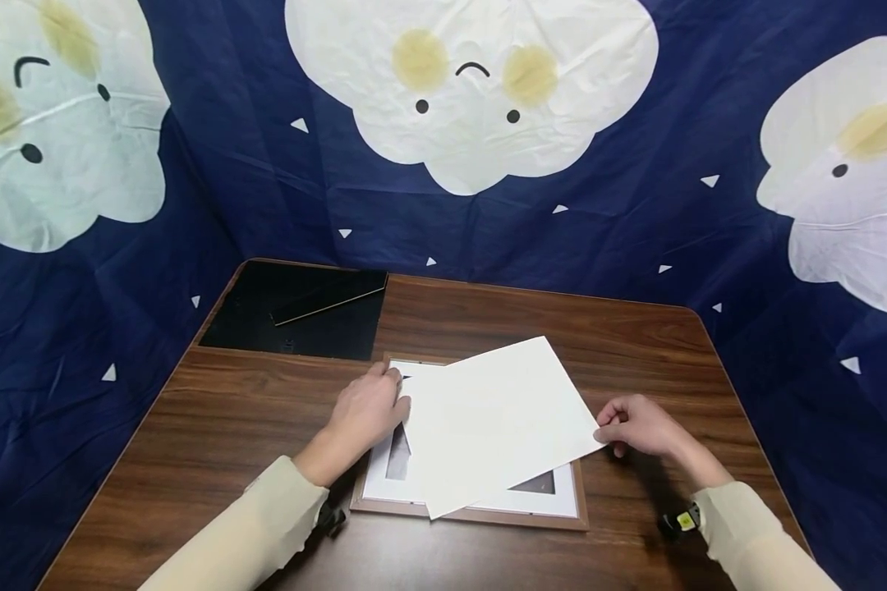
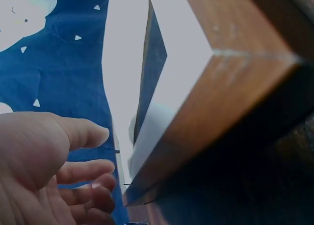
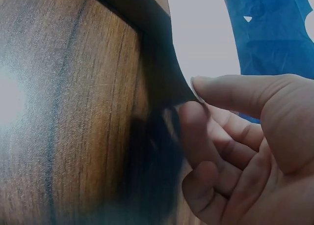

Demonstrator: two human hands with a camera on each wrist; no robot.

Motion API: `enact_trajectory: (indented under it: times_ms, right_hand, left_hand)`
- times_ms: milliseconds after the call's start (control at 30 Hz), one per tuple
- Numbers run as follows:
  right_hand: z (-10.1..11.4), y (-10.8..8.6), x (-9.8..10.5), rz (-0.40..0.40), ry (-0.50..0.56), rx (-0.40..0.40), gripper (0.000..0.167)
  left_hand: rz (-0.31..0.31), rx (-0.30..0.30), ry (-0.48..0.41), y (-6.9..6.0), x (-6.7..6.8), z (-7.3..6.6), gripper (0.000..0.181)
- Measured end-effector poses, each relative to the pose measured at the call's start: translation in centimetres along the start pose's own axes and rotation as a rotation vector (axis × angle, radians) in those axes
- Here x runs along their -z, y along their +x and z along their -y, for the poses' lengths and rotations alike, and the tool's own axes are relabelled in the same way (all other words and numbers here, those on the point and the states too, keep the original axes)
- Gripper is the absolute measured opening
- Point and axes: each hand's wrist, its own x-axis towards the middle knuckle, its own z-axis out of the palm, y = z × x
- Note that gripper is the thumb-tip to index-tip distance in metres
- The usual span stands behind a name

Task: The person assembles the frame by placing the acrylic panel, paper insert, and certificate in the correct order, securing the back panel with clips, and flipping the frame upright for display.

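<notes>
A: Where is the sheet (image 1: 495,419)?

B: It lies askew over the frame (image 1: 532,520) and covers the larger part of it. 1 corner passes over the near rim, and another one reaches beyond the right side.

A: How is it held?

B: The right hand (image 1: 639,425) pinches this right corner; the thumb and the index finger are closed on it. In the right wrist view, the edge bends close to these 2 fingertips.

A: And the left hand (image 1: 365,402)?

B: It is at the left side of the frame, near the sheet's edge. The thumb and the fingers are apart, the fingers a little bent. If it touches the sheet or the frame, I cannot tell.

A: What shows around the sheet?

B: The white mat (image 1: 376,480) of the frame, with some dark picture parts. In the far left corner of the table (image 1: 636,353) lies a black panel (image 1: 251,312), with 1 slanting strip (image 1: 325,305) on it. Behind hangs the blue cloth (image 1: 229,148) with clouds.
</notes>
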Motion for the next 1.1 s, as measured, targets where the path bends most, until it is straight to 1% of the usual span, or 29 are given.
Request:
enact_trajectory:
  times_ms: [33,100,167,233,333,533,633,733,867,967,1033,1100]
  right_hand:
    - [0.1,0.0,0.0,-0.002,-0.011,-0.004,0.018]
    - [0.2,0.1,0.1,-0.019,-0.037,-0.003,0.019]
    - [0.4,0.3,0.0,-0.058,-0.080,0.003,0.023]
    - [0.6,0.6,-0.1,-0.106,-0.119,0.012,0.027]
    - [0.9,1.0,-0.3,-0.160,-0.148,0.041,0.030]
    - [1.0,1.5,-0.5,-0.184,-0.087,0.090,0.017]
    - [0.7,1.5,-0.3,-0.173,-0.037,0.085,0.017]
    - [0.1,1.4,0.0,-0.161,0.043,0.046,0.020]
    - [-0.9,1.2,0.1,-0.141,0.223,-0.045,0.027]
    - [-1.6,1.0,0.0,-0.095,0.364,-0.089,0.031]
    - [-2.1,0.7,-0.2,-0.056,0.440,-0.094,0.028]
    - [-2.6,0.5,-0.3,-0.011,0.512,-0.079,0.022]
  left_hand:
    - [0.006,0.008,-0.004,-0.1,0.1,-0.1,0.017]
    - [0.035,0.030,-0.011,-0.3,0.2,-0.3,0.028]
    - [0.083,0.057,-0.021,-0.7,0.5,-0.4,0.040]
    - [0.112,0.070,-0.028,-1.0,0.6,-0.5,0.047]
    - [0.120,0.076,-0.040,-1.2,0.7,-0.6,0.049]
    - [0.112,0.068,-0.044,-1.3,0.7,-0.6,0.050]
    - [0.112,0.068,-0.046,-1.2,0.7,-0.6,0.049]
    - [0.109,0.065,-0.051,-1.1,0.6,-0.7,0.048]
    - [0.098,0.058,-0.079,-0.9,0.4,-0.7,0.046]
    - [0.099,0.048,-0.110,-0.8,0.1,-0.8,0.042]
    - [0.104,0.037,-0.125,-0.7,-0.1,-0.9,0.039]
    - [0.113,0.034,-0.138,-0.6,-0.3,-0.9,0.037]
